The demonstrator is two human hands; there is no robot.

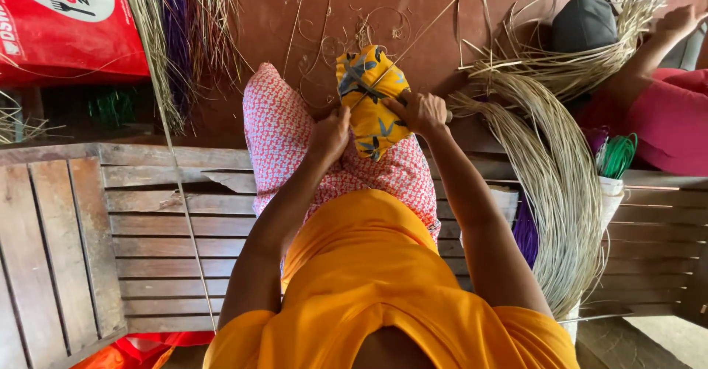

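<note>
On a wooden bench [169, 221] over a red floor, the left hand [329, 134] and right hand [422, 112] pinch 1 thin strip [413, 43] against a yellow cloth [372, 103] on the knee. Pulling too hard could snap the strip.

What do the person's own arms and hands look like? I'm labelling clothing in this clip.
Both arms are bare from the short sleeves of an orange top down. The left hand and right hand are bare too: no gloves, and no rings, bangles or watch that I can see.
</note>
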